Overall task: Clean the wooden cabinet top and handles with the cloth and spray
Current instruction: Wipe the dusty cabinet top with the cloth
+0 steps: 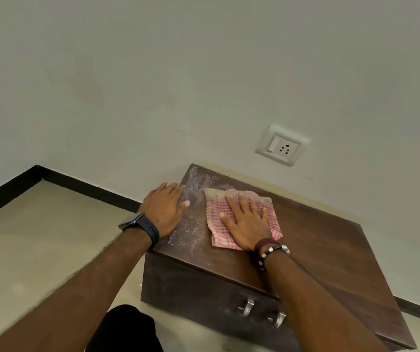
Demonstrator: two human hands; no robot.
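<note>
Pink checked cloth point(239, 219), soft and limp, lies on the cabinet top point(318, 240) near its left end, under the flat right hand point(248, 224). Left hand point(164, 208) rests open at the cabinet's left edge; wet smears point(191, 219) look slippery.

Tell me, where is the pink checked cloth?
The cloth lies flat on the left part of the wooden cabinet top, under the right hand, beside the left hand.

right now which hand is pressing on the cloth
The right hand, the one with beaded bracelets at the wrist, lies flat on the pink checked cloth. The left hand, wearing the watch, rests on the bare cabinet top.
</note>
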